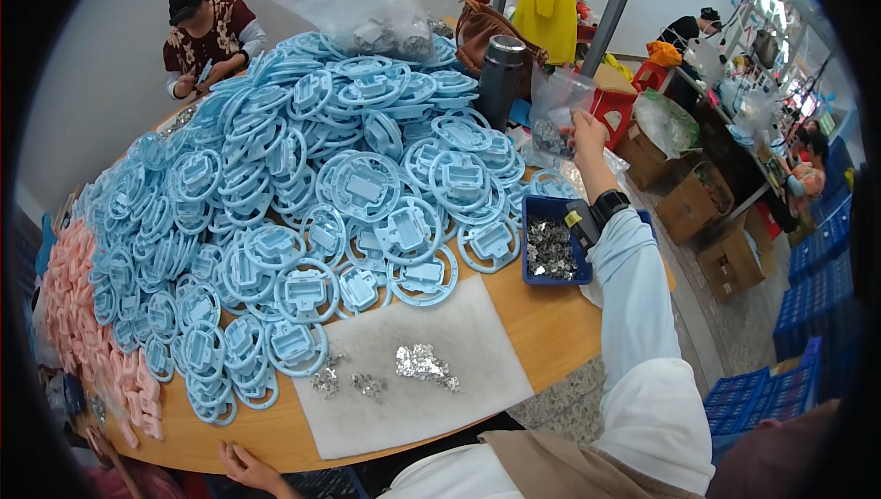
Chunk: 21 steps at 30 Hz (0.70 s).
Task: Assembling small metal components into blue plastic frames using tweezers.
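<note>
My right hand is clamped on the upper part of a clear plastic bag with small metal pieces in the bottom. That bag's out by the right edge of the tabletop, past the dark blue plastic bin full of silver metal clips. Can't tell if it's touching the table.

My left hand is down at the front edge, fingers loose and slightly apart, nothing in them that I can see. Closest stuff is the massive heap of light blue round plastic parts, which runs right to the back edge. Pink plastic parts cover the left end.

White mat at the front edge has three little piles of silver clips on it.

Label-wise: there's a yellow patch on a black object at the bin's right rim, lettering too small to read.
</note>
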Tool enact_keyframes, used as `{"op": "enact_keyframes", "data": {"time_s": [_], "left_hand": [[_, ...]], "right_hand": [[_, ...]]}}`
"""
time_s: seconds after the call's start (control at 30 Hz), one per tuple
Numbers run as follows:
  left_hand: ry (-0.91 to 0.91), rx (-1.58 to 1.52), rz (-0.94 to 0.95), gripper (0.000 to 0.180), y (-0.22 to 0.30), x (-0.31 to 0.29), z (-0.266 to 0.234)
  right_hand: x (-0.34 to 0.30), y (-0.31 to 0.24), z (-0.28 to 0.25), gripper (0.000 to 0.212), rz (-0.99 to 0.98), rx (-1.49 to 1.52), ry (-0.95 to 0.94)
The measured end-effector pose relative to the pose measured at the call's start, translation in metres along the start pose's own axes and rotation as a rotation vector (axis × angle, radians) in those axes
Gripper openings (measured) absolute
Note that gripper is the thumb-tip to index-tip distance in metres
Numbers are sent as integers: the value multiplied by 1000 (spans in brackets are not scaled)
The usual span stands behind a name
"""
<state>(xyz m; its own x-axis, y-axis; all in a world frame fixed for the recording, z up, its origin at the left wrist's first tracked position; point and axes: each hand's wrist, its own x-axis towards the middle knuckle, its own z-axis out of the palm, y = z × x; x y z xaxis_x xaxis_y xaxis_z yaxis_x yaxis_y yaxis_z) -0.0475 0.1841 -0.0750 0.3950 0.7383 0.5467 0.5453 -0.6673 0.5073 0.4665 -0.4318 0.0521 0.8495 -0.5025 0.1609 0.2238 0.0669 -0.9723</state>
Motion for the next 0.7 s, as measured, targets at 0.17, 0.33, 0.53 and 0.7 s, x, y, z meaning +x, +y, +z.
{"op": "enact_keyframes", "data": {"time_s": [0.17,0.33,0.53,0.7], "left_hand": [[4,21,-56,24,19,0,-5],[38,23,-33,25,11,-1,-15],[-14,-133,-71,24,-9,2,-3],[19,-65,-91,24,-4,1,-2]], "right_hand": [[13,-10,12,21,-74,170,79],[36,28,-2,17,-93,322,135],[3,41,-19,24,294,249,51],[-5,30,-6,26,389,187,-109]]}}
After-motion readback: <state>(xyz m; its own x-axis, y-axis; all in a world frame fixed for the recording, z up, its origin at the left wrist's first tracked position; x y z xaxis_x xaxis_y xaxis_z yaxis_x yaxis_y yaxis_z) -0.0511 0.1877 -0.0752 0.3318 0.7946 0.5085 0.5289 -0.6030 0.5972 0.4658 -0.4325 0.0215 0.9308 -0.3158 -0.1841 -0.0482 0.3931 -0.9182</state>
